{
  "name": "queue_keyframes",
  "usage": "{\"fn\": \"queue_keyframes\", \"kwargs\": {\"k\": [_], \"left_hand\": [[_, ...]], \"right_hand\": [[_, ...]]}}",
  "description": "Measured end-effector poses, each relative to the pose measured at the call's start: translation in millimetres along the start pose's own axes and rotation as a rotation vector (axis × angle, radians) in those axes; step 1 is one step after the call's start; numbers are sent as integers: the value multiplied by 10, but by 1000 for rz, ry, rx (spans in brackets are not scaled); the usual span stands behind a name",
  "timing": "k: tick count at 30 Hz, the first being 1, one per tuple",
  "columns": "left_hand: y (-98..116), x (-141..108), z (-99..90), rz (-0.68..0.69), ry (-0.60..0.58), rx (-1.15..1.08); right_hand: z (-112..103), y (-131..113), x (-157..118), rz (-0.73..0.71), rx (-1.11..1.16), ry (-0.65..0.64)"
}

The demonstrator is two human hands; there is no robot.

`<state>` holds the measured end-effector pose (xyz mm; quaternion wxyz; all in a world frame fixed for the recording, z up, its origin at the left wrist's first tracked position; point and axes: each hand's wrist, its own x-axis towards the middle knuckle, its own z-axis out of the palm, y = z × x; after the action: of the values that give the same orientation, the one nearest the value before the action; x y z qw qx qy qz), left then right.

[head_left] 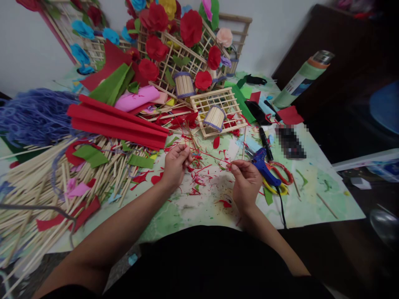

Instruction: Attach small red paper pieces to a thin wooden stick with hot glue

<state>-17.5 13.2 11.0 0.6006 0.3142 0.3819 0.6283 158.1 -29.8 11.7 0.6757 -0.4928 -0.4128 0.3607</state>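
A thin red strand [212, 155] stretches between my two hands above the table; whether it is paper, thread or wire I cannot tell. My left hand [176, 165] is closed, pinching its left end between thumb and fingertips. With thumb against curled fingers, my right hand [247, 185] grips the other end. Small red scraps [197, 178] are scattered on the table below. Just beyond my left hand lies a bunch of thin stems [190, 139]. A blue glue gun [266, 168] rests right beside my right hand, with orange-handled scissors [285, 171] next to it.
Many wooden sticks [75, 178] and folded red paper [118, 122] cover the left side, near tangled purple yarn [34, 116]. Stick lattices with red paper flowers [156, 47] stand at the back. A small stick frame [232, 101], black marker [266, 143] and green bottle [301, 81] are rightward.
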Motion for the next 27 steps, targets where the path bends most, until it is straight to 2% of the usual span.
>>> {"fn": "queue_keyframes", "kwargs": {"k": [8,14,17,20,24,27], "left_hand": [[-8,50,-38,2,63,12],[-6,25,-14,-19,41,17],[-18,-44,31,-51,-14,55],[-47,-130,71,-129,-127,105],[-88,-201,88,-248,-267,169],[-111,-201,75,-246,-307,205]], "right_hand": [[-10,-11,0,-1,-63,-52],[-12,4,-10,-44,-78,-46],[0,-6,-26,-120,-215,-130],[22,-16,-41,-209,-385,-255],[42,2,-52,-241,-446,-411],[37,14,-57,-294,-488,-458]]}}
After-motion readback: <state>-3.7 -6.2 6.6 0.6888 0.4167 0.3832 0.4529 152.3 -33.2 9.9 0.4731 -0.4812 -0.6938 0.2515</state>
